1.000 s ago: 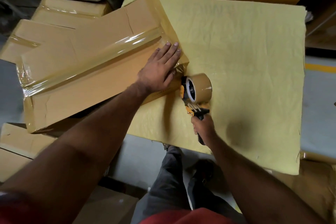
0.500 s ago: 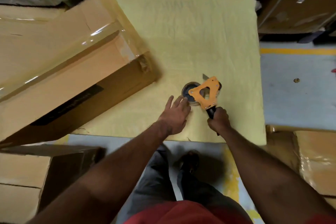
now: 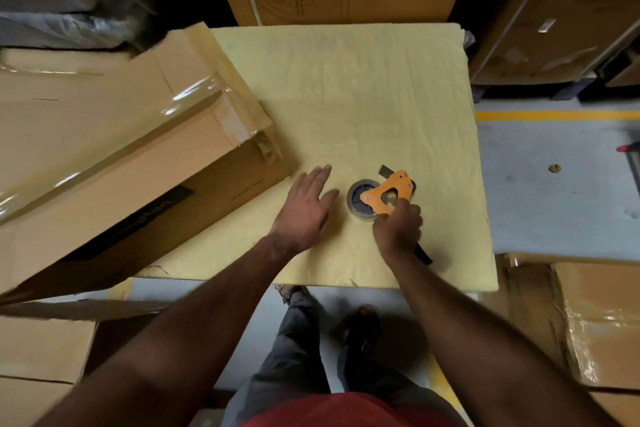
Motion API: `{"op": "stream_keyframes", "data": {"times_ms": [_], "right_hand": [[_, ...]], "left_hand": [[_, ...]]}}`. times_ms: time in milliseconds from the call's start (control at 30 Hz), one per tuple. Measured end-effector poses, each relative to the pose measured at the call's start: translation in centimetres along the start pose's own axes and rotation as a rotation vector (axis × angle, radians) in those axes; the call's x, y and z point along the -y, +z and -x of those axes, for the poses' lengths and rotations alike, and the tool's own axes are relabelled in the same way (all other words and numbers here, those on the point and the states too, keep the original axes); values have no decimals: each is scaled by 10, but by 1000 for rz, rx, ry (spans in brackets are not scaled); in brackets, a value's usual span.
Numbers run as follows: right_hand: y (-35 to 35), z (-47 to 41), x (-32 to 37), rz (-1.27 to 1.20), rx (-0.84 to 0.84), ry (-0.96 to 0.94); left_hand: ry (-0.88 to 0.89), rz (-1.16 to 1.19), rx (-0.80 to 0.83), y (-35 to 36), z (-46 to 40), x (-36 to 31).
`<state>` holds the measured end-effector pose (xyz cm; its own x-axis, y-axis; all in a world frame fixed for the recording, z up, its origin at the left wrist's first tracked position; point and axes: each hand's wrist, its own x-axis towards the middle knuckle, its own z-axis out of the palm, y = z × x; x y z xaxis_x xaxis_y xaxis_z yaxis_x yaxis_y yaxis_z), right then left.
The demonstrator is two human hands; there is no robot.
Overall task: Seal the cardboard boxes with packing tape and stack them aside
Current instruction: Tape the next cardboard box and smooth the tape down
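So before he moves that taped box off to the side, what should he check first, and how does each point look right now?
1. Tape runs along the top seam of the cardboard box: ok, a glossy strip shows.
2. Tape end at the box's corner pressed flat: not ok, it looks crumpled.
3. Tape dispenser set down on the yellow pad: ok, lying on its side, right hand on its handle.
4. Left hand free to lift: ok, open and flat above the pad, holding nothing.
5. Room on the stack aside: cannot tell, the other boxes are mostly out of frame.
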<state>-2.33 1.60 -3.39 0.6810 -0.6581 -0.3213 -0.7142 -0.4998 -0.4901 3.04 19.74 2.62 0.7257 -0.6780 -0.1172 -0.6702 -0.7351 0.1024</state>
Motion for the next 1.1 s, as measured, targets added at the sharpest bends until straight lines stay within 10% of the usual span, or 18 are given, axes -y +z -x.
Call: {"op": "stream_keyframes", "data": {"times_ms": [133, 367, 700, 833, 1033, 1100], "right_hand": [[28, 34, 85, -454, 368, -167], [51, 71, 221, -1263, 819, 220], [61, 42, 226, -1142, 678, 522], [69, 43, 228, -1151, 344, 345], [74, 25, 231, -861, 582, 192], [68, 15, 229, -771, 392, 68]], "left_hand": [[-173, -74, -183, -43, -3, 53], [-454, -21, -117, -64, -7, 156], [-538, 20, -130, -61, -18, 152], [-533, -35, -104, -60, -25, 153], [-536, -3, -105, -59, -26, 155], [-531, -12, -89, -59, -25, 156]]}}
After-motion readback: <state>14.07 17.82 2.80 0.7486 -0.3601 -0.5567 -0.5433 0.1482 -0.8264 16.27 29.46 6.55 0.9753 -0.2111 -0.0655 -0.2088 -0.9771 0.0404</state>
